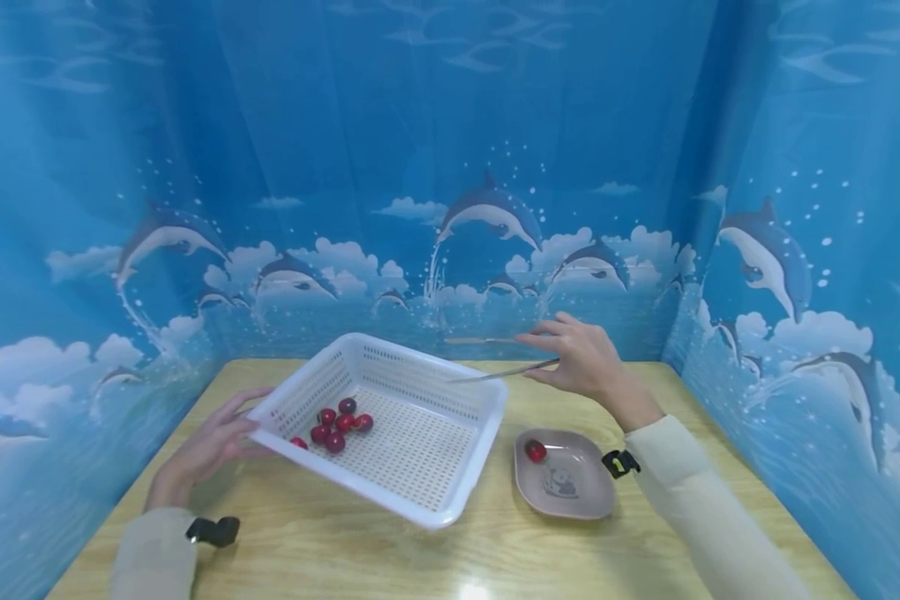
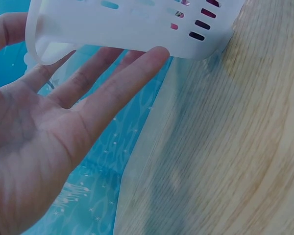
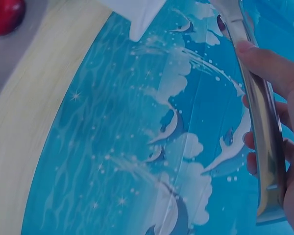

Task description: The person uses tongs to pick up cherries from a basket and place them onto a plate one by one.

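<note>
A white perforated plastic basket (image 1: 420,454) is held tilted by my left hand (image 1: 213,442) at its left end. The left wrist view shows fingers stretched beneath the basket's end wall (image 2: 112,24) and the thumb up by the rim. Several dark red cherries (image 1: 335,442) have gathered in the basket's left part. My right hand (image 1: 581,358) grips metal tongs (image 3: 264,127), whose arms stand apart and point left over the basket's far right side. No cherry shows between the tongs' visible parts.
A pinkish-grey square dish (image 1: 585,483) with a panda picture stands on the wooden table (image 1: 330,542), right of the basket. One cherry (image 1: 536,451) lies in it. Blue dolphin-print curtains (image 1: 390,167) enclose the table at the back and both sides.
</note>
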A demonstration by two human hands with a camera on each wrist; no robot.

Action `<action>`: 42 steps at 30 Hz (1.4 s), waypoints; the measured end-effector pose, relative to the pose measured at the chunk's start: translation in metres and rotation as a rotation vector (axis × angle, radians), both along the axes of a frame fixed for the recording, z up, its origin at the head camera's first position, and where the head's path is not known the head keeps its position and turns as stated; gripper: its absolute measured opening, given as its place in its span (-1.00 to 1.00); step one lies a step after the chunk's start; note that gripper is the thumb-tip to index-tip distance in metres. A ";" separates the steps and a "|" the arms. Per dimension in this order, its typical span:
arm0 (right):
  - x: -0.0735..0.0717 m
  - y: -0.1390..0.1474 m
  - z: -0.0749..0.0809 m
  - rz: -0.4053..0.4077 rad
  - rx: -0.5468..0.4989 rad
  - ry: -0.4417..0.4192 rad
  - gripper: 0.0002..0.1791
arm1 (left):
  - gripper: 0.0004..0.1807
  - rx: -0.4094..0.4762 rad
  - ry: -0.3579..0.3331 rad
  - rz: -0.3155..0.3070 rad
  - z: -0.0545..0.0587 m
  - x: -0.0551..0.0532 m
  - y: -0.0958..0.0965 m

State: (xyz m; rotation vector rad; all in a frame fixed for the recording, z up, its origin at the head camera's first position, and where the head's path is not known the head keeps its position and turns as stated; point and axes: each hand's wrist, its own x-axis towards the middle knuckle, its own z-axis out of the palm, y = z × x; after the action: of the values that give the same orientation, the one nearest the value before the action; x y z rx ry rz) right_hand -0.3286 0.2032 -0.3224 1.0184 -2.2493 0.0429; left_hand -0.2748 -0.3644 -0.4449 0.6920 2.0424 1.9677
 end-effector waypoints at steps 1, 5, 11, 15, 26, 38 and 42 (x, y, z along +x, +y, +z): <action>-0.002 -0.004 0.001 0.006 0.002 -0.008 -0.42 | -0.40 -0.005 0.000 0.003 0.000 0.000 0.000; -0.008 -0.018 0.003 0.029 0.007 -0.044 -0.43 | -0.40 -0.013 -0.003 0.011 0.000 0.000 0.000; -0.019 -0.036 0.003 0.040 0.012 -0.081 -0.45 | -0.40 -0.004 0.000 0.006 0.000 0.000 0.000; -0.024 -0.046 0.003 0.055 0.020 -0.101 -0.45 | -0.40 0.001 -0.003 0.000 0.000 0.000 0.001; -0.033 -0.081 0.010 0.105 0.058 -0.154 -0.49 | -0.39 -0.014 -0.006 0.007 0.002 0.001 0.002; -0.040 -0.127 0.011 0.094 0.153 -0.282 -0.54 | -0.39 -0.004 -0.001 -0.007 0.000 0.000 -0.001; -0.042 -0.141 0.009 0.073 0.209 -0.320 -0.57 | -0.39 -0.006 -0.004 -0.007 0.000 0.000 -0.001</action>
State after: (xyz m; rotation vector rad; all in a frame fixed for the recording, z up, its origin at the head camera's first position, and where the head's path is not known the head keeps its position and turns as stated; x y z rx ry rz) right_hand -0.3709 0.0626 -0.3138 1.2809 -2.5450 0.0022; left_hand -0.2750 -0.3652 -0.4452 0.6925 2.0408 1.9567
